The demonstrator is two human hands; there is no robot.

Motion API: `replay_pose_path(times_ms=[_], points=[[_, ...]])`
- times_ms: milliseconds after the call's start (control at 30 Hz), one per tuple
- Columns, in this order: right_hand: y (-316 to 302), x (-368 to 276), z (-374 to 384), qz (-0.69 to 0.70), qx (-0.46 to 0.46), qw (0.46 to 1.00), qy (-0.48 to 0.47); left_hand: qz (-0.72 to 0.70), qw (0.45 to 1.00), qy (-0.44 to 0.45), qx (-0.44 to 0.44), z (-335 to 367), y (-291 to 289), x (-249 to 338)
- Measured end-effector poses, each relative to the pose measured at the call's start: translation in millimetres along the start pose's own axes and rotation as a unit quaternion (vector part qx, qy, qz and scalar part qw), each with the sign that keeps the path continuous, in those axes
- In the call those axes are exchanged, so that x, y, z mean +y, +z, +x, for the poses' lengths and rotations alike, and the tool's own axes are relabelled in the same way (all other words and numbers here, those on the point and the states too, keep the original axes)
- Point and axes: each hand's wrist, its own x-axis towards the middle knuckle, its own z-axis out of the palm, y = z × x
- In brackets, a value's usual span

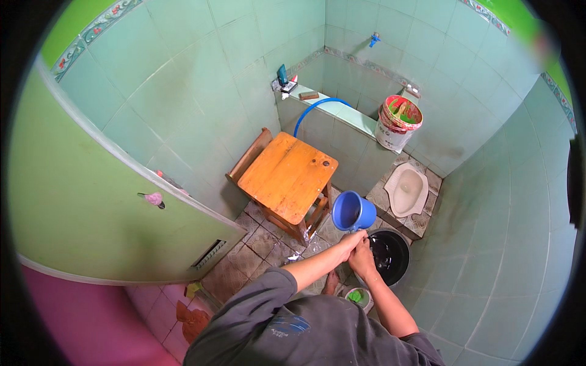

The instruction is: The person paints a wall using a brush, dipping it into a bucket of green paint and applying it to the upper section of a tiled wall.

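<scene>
A blue plastic dipper (pixel 365 213) is held just ahead of me, its round mouth tilted to the left. My left hand (pixel 350 241) is closed at its handle. Pressed up against it is my right hand (pixel 361 251), its fingers also closed; what they grip is hidden where the two hands overlap. Directly beside my right hand stands a black bucket (pixel 406 251) with dark, shiny water in it. Close to my feet is a small pale pail (pixel 365 299) with something bright green inside.
An orange wooden desk (pixel 284 177) stands left of the dipper. Beyond it, a tiled basin ledge (pixel 360 119) carries a blue hose (pixel 311 108) and a white paint bucket (pixel 390 135). A squat toilet (pixel 408 190) is raised at the right. A green door (pixel 110 201) stands at the left.
</scene>
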Motion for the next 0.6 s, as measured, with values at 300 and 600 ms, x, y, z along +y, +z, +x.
replay_pose_path(times_ms=[300,600], points=[[42,152,43,0.206,0.045,0.952,0.224,0.133,0.985,0.012,-0.113,4,-1,-45],[14,270,15,0.389,0.000,0.854,0.346,0.244,0.952,-0.003,0.185,-50,-134,-31]])
